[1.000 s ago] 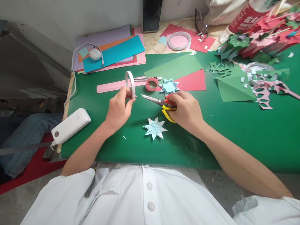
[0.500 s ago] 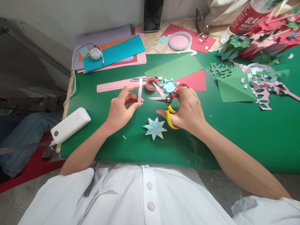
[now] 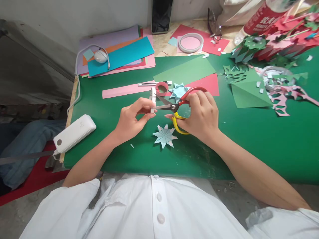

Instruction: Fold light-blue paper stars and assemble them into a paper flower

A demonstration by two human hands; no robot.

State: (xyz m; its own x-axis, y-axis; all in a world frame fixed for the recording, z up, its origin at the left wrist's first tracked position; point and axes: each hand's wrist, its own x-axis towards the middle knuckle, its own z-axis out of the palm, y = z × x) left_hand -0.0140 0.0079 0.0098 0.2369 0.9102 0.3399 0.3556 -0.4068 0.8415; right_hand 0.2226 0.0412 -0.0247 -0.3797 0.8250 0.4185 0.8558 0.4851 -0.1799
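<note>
My left hand pinches a narrow white strip between thumb and fingers; the strip stands up and curves at its top. In my right hand is a pair of scissors with one red and one yellow handle. Their blades are spread and point left, the lower tip touching or overlapping the strip near my left fingertips. Just below the scissors lies a pale blue paper star. Behind the blades are a second blue folded star and a small ring of pink-red paper.
A pink paper strip and a pen-like cutter lie behind my left hand. Green paper, red paper and a tape roll are farther back. A white power bank sits left, paper scraps right.
The scissors have moved left, bringing their blades to the white strip. My left hand has shifted slightly right and down, and the strip now looks curved instead of straight.
</note>
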